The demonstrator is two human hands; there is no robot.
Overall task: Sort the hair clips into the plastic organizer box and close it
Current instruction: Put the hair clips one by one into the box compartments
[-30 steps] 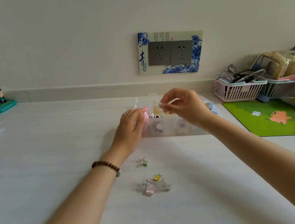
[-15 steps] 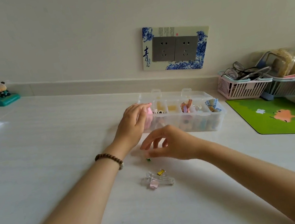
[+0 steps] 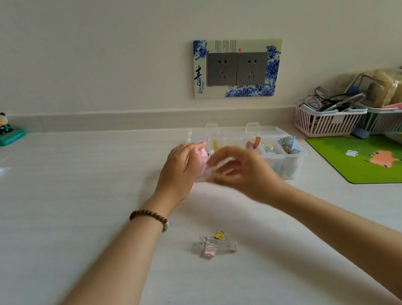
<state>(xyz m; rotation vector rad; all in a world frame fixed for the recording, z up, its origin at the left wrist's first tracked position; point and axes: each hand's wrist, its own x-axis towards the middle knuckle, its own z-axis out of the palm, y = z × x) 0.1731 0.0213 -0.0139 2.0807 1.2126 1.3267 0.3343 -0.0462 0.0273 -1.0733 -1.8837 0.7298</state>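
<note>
Our left hand point(image 3: 180, 171) steadies the organizer box point(image 3: 285, 156); right hand point(image 3: 240, 169) is blurred, grip unclear; we should drop gently into one compartment.

Right hand point(image 3: 240, 169) lifted from table to organizer box point(image 3: 286, 162), small green clip gone, perhaps held.
</note>
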